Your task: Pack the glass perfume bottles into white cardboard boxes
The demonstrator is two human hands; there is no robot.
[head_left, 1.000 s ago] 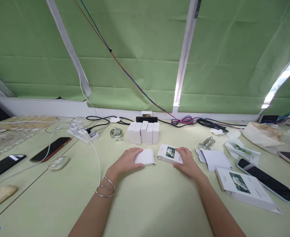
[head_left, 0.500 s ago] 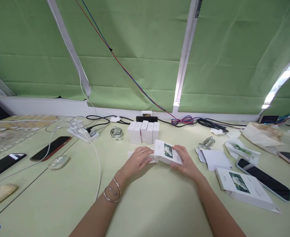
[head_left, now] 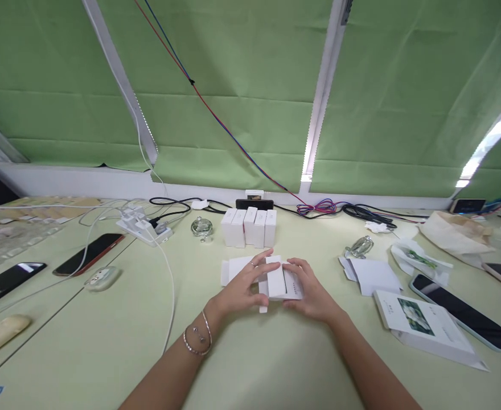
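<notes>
1. A red-edged phone [head_left: 89, 254] lies far left of the small white carton.
2. The left hand [head_left: 242, 287] grips the small white carton [head_left: 278, 280] from its left side.
3. The carton sits just in front of a row of white boxes [head_left: 249, 227].
4. The right hand [head_left: 311, 291] clasps the carton's right side.
5. A flower-printed packet [head_left: 419, 323] lies well right of the carton.

bright, even daylight | soft shadows — sharp | edges bowed — wide-angle
</notes>
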